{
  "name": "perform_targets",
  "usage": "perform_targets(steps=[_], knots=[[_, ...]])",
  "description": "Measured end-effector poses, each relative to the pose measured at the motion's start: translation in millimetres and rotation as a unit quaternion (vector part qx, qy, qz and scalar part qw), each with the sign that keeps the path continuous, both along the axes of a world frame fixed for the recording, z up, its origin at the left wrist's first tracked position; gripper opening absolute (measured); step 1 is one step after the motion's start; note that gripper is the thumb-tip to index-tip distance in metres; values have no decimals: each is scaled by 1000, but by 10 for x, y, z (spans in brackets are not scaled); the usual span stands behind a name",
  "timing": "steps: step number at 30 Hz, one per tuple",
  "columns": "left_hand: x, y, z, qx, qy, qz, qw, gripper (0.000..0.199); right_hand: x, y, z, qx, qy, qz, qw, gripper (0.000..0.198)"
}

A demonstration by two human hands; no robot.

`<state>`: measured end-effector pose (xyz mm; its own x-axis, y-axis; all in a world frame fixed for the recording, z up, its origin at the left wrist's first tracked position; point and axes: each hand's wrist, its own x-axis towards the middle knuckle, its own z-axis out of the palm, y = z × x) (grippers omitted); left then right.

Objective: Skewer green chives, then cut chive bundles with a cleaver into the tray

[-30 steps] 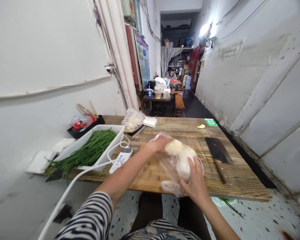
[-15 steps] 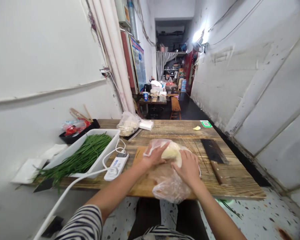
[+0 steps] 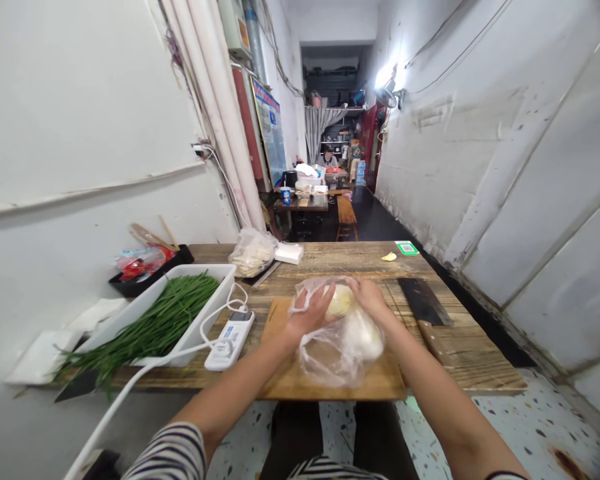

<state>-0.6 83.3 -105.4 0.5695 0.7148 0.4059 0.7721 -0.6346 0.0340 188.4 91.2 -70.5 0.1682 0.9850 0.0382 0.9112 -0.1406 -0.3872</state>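
Note:
A pale cabbage (image 3: 341,301), yellowish toward the far end and white toward the near right, lies inside a clear plastic bag (image 3: 325,357) on a wooden cutting board (image 3: 275,383). My left hand (image 3: 313,313) presses on its left side, fingers bent over the film and the yellowish part. Round its far right side curls my right hand (image 3: 370,297), fingertips partly hidden by the bag. The loose near part of the bag spreads over the board. To the right rests a cleaver (image 3: 423,301) with a wooden handle, its blade pointing away from me.
Green chives (image 3: 173,310) fill a white tub (image 3: 227,273) on the left, beside a white power strip (image 3: 230,340) with its cable. A knotted bag (image 3: 253,252) and a white box (image 3: 289,253) stand at the back. A yellow leaf scrap (image 3: 389,257) lies near a QR card (image 3: 407,248).
The cabbage has turned in the bag, its white part now showing at the near right. My right hand has moved to the far side, and the view has shifted slightly.

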Motion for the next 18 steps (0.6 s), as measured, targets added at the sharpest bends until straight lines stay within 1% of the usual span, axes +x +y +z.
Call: perform_targets(steps=[2,4,7,10,12,15,17,18], knots=[[17,-18,67,17,52,1,999,48,21,-29,-37,12,14,16,1000,37],[39,-19,145,33,87,-10,996,46,35,-33,-80,28,30,22,999,28],[103,45,234,31,126,-24,991,52,21,23,-143,45,55,9,997,27],[199,183,274,3,155,-26,988,63,-8,121,-200,58,91,-4,994,28],[256,285,287,-25,171,-28,985,66,-17,182,-240,72,118,-12,990,28],[294,404,293,-47,171,-23,984,67,-8,246,-311,97,161,-24,982,28],[281,449,280,-60,137,-38,988,69,15,267,-364,115,193,-33,974,29],[264,461,264,-82,96,-54,991,67,32,272,-389,122,209,-38,970,29]])
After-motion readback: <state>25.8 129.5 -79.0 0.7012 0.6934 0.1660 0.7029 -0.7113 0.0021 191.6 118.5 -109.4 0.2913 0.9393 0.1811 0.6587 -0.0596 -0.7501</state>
